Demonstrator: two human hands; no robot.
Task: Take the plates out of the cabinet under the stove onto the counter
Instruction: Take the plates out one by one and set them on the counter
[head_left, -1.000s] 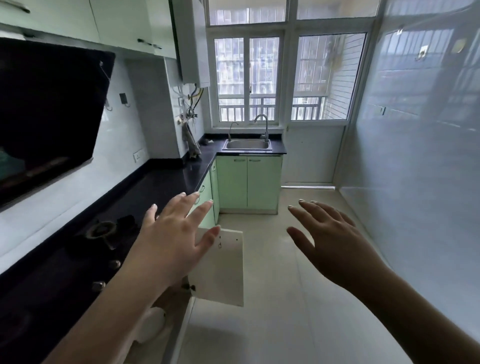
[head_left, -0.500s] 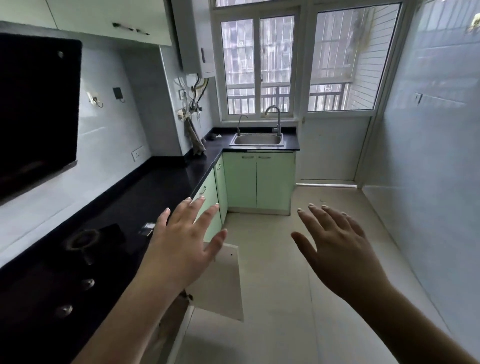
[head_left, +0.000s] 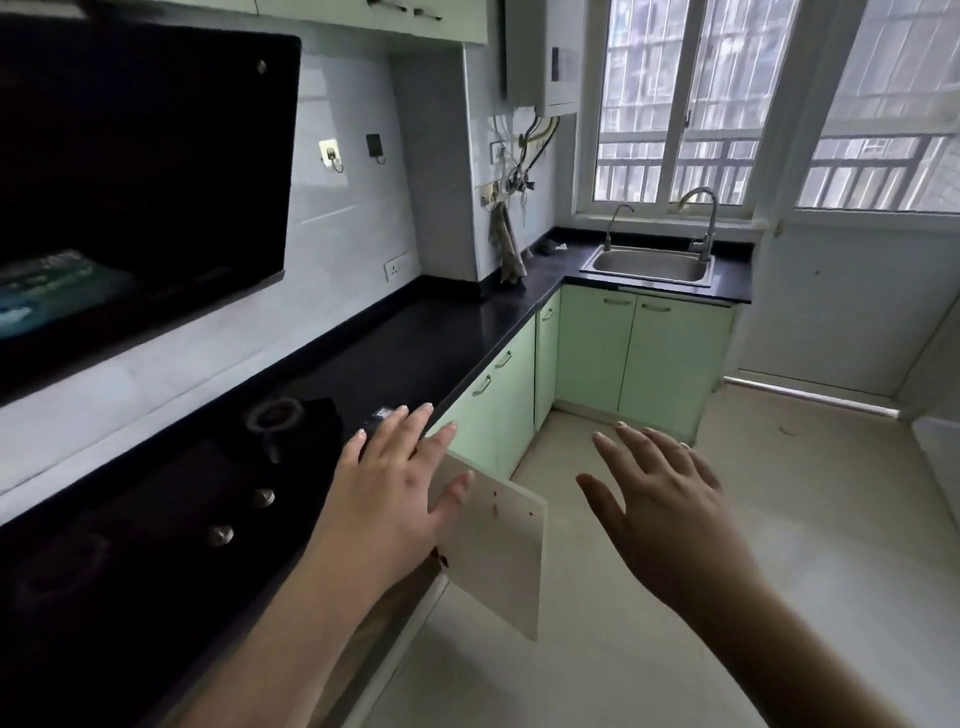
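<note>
- The cabinet under the stove (head_left: 395, 613) stands open at about 6 o'clock in the view; its pale door (head_left: 493, 551) swings out over the floor (head_left: 675, 649), inner face up toward the camera, with a few small screw holes showing.
- What lies inside that cabinet cannot be told: the left forearm and the counter edge cover the opening, and no plates show anywhere in view.
- The sink (head_left: 649, 266) at 1 o'clock, set into the far run of counter below the window (head_left: 675, 104), looks empty (a tall tap rises at its right rim and a thinner one at its left).
- The green cabinets (head_left: 644, 353) under the sink and along the left run are closed.
- The left hand (head_left: 400, 499) is held flat, palm down, fingers spread wide and holding nothing; it hovers over the front edge of the black counter (head_left: 415, 338), its thumb over the top of the open door. Whether it touches the counter cannot be told.
- The right hand (head_left: 670, 514) is likewise spread open and empty, hanging in the air over the floor at about 5 o'clock, well apart from the door and touching nothing.
- The stove (head_left: 197, 499) sits at 8 o'clock, with one burner ring (head_left: 275, 415) and two metal knobs (head_left: 264, 497) just left of the left hand.
- A dark range hood (head_left: 140, 171) fills the wall at 10 o'clock.
</note>
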